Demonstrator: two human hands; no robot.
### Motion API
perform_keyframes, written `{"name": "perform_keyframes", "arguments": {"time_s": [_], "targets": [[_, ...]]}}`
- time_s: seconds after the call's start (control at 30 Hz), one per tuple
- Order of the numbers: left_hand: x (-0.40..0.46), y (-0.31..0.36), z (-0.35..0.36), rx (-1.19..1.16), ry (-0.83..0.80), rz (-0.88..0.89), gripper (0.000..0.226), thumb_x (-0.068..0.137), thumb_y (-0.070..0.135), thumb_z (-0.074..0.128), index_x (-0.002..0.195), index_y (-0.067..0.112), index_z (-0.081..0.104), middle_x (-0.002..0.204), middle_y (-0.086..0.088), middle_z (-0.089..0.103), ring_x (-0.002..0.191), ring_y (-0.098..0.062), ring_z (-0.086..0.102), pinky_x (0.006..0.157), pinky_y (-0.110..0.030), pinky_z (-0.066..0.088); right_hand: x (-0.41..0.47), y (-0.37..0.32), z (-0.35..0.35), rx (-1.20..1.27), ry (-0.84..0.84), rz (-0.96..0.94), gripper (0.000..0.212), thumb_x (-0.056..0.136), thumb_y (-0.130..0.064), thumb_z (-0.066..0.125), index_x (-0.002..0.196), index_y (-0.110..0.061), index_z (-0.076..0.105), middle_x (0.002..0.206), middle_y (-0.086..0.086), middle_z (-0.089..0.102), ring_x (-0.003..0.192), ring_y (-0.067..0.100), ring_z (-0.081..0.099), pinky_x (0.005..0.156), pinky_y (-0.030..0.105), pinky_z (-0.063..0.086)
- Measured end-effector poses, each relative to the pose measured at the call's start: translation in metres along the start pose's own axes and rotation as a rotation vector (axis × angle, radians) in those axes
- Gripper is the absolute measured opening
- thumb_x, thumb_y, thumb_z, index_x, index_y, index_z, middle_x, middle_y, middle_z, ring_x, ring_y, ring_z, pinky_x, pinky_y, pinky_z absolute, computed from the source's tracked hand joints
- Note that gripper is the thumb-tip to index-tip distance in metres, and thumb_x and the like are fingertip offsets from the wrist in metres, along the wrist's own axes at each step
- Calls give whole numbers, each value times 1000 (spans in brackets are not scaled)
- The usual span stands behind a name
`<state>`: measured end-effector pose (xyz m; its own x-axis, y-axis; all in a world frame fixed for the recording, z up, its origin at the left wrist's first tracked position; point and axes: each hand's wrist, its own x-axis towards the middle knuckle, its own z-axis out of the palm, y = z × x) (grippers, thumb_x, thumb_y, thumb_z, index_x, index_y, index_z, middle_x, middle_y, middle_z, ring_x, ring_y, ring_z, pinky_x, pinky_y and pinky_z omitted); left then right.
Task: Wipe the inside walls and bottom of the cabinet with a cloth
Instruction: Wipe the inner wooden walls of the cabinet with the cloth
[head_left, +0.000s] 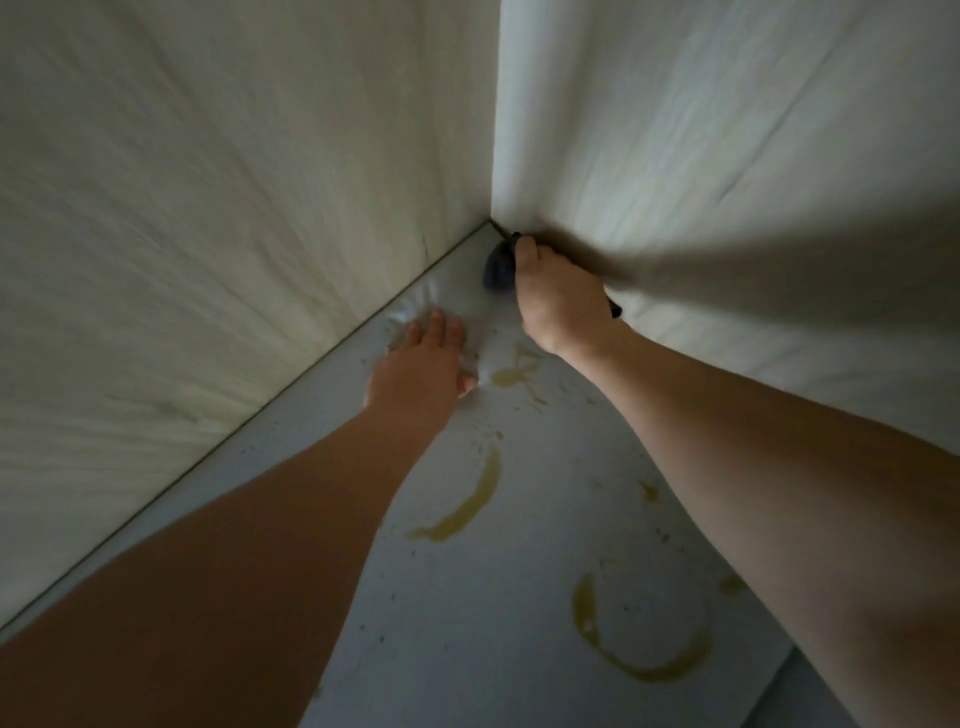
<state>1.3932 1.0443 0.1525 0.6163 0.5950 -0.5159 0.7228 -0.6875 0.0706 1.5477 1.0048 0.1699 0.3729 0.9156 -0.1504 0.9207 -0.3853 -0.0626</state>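
Both arms reach deep into the cabinet, toward its far corner. The right hand grips a dark blue cloth, bunched into a wad at the foot of the right wall, just short of the corner; the wad's long axis runs roughly along that wall's base. The left hand lies flat, fingers straight, on the cabinet bottom near the left wall. Yellowish ring stains and specks mark the bottom
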Motion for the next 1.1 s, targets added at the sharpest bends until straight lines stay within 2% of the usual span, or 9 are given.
{"name": "perform_keyframes", "arguments": {"time_s": [0.3,0.43,0.57,0.7,0.77,0.87,0.93,1.03,1.1], "targets": [[-6,8,-9,-16,-1,-82,67,100,40,36,152,14,2,159,-7,-4,146,-26,5,115,-48,19,-107,63,11,-45,-32,48,46,95,-9,36,141,-4,27,130,14,48,116,30,51,82,40,48],[-28,36,1,58,167,-117,49,100,30,37,145,13,28,151,-11,27,133,-34,35,103,-47,34,-164,99,16,-69,-72,63,49,96,-10,35,144,-6,25,132,13,46,117,30,50,83,39,47],[-60,111,20,-5,293,45,41,95,14,41,137,14,40,143,-9,37,126,-31,40,101,-40,35,-213,130,21,-76,-101,100,51,97,-14,36,145,-7,24,137,13,44,121,30,47,90,39,44],[-104,202,49,-97,306,252,45,94,15,43,139,17,39,148,-3,32,131,-24,35,105,-32,27,-265,160,25,-83,-108,158,52,96,-16,24,147,-8,21,141,13,41,123,30,45,92,39,43],[-127,240,67,-123,286,327,47,94,17,43,141,18,38,149,-2,30,132,-23,33,107,-30,25,-294,179,32,-99,-112,174,51,97,-14,31,146,-6,25,141,14,42,123,31,46,91,40,44],[-155,285,93,-128,221,406,50,95,17,40,145,17,32,151,-2,27,136,-22,28,111,-29,20,-344,208,37,-84,-116,199,45,82,-11,46,124,2,57,109,19,65,91,33,66,63,37,54],[-168,307,108,-139,142,414,55,96,16,38,149,17,23,155,0,18,140,-21,21,112,-30,21,-370,226,39,-125,-48,233,42,71,-9,60,111,2,65,94,17,69,76,29,69,51,32,53],[-178,323,120,-145,44,377,58,100,18,33,152,18,6,159,2,-2,145,-17,6,114,-30,19,-380,228,38,-29,-127,273,48,94,-10,44,141,-5,36,134,14,50,118,28,53,88,37,48],[-177,327,121,-78,33,375,58,102,20,29,152,15,1,159,-1,-7,146,-16,0,115,-26,14,-377,224,39,-7,-94,310,45,100,-15,31,144,-9,26,142,10,41,127,27,43,97,36,40]]}}
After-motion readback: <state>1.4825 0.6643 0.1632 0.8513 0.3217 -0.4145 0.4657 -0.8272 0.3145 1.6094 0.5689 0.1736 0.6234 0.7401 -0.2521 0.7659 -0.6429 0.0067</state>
